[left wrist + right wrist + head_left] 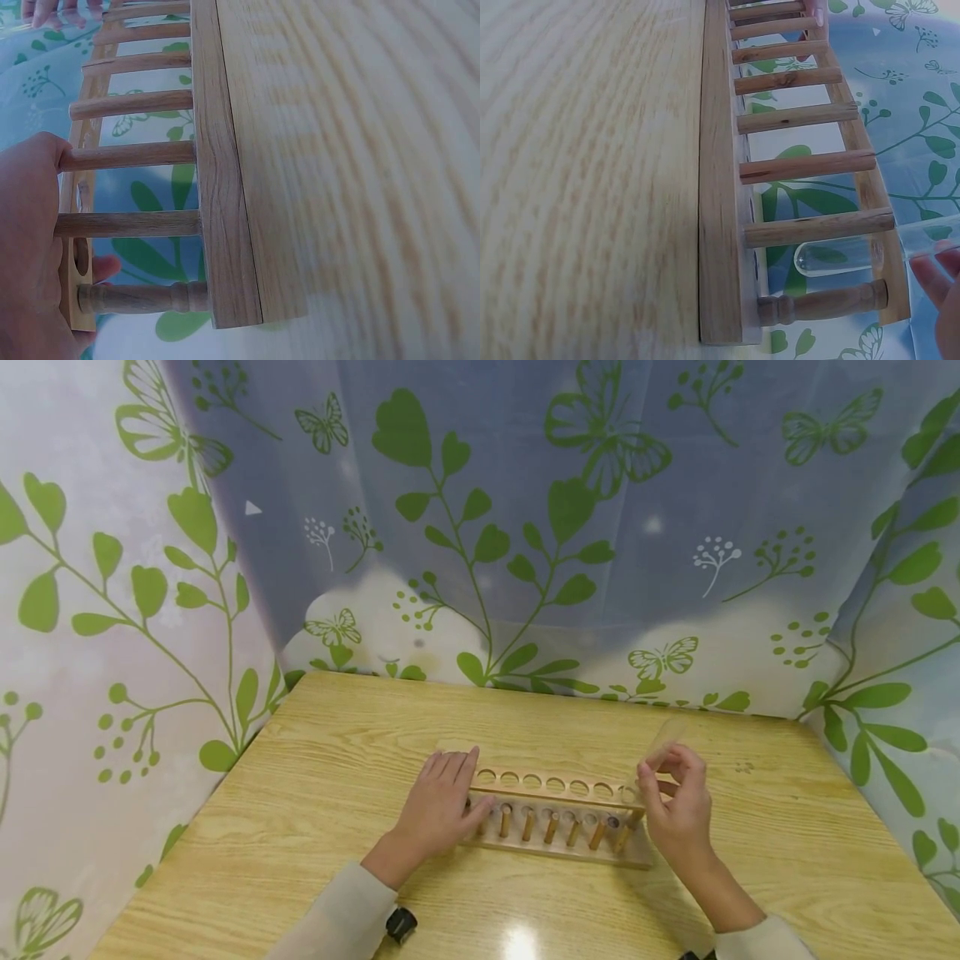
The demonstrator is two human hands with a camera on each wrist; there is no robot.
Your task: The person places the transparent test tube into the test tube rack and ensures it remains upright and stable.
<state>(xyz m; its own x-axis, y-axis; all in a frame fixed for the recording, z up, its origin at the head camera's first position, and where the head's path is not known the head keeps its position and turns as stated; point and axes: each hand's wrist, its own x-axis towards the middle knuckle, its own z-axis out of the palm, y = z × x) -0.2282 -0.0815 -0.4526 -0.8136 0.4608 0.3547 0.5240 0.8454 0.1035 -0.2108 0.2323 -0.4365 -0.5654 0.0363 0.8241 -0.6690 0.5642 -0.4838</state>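
A wooden test tube rack (562, 853) stands on the table, with a row of round holes in its upper bar and a row of upright pegs along its base. My left hand (442, 797) holds the rack's left end, thumb on the near side and fingers over the upper bar. At the other end, my right hand (684, 797) pinches a clear glass test tube (664, 739) near its upper part. In the right wrist view the tube's rounded bottom (832, 256) is through the end hole, below the upper bar and above the base.
The wooden table (322, 752) reaches back to a patterned cloth (480, 610) hanging behind and at both sides. A dark band (401, 925) sits at the left wrist. The rack's other upper holes (555, 783) hold no tubes.
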